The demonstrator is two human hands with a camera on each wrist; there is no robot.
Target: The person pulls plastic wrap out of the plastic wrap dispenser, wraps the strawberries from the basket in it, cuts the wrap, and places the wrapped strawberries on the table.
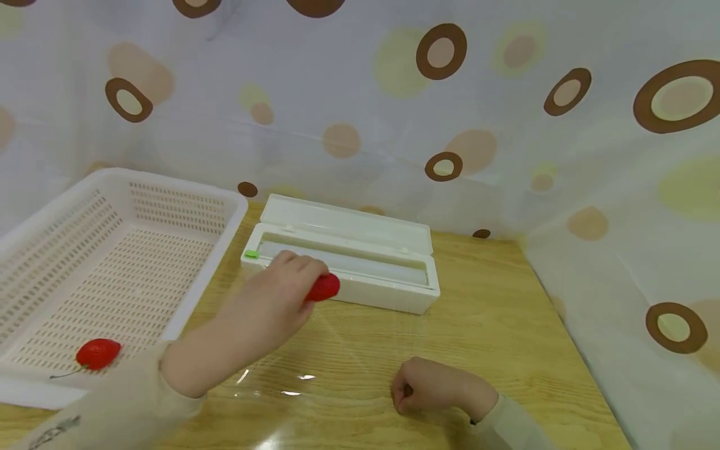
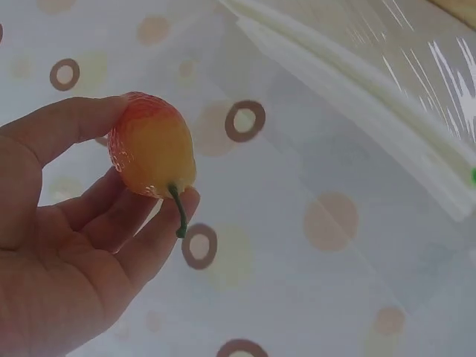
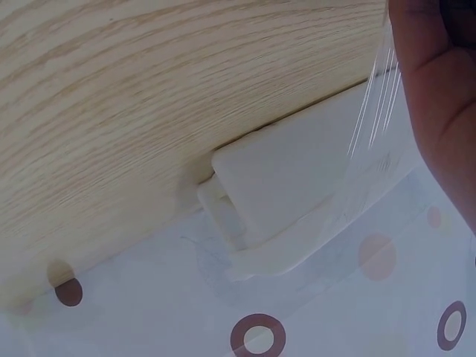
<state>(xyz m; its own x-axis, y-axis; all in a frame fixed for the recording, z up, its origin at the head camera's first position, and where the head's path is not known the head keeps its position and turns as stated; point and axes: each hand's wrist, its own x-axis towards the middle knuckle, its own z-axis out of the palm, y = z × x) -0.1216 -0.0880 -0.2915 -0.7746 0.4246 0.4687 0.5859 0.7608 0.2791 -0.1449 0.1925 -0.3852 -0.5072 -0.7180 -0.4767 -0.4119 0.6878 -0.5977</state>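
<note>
My left hand (image 1: 275,297) holds a small red-and-yellow fruit (image 2: 152,145) with a green stem, gripped between thumb and fingers. It is above the table, in front of the long white cling film box (image 1: 388,297). The box's lid (image 1: 349,222) stands open, with a roll of film (image 1: 360,261) inside. Clear cling film (image 1: 337,375) stretches from the box toward me over the wood, showing as bright glints. Near the front of the table, my right hand (image 1: 435,387) is curled at the film's right side, gripping its edge. The right wrist view shows the film (image 3: 375,111) pulled taut at that hand.
A white plastic basket (image 1: 208,281) with slotted walls stands on the left, a red fruit (image 1: 98,354) with a stem lying in its near part. A green slider (image 1: 251,254) sits at the box's left end. Patterned sheeting (image 1: 349,94) hangs behind and right of the wooden table (image 1: 495,325).
</note>
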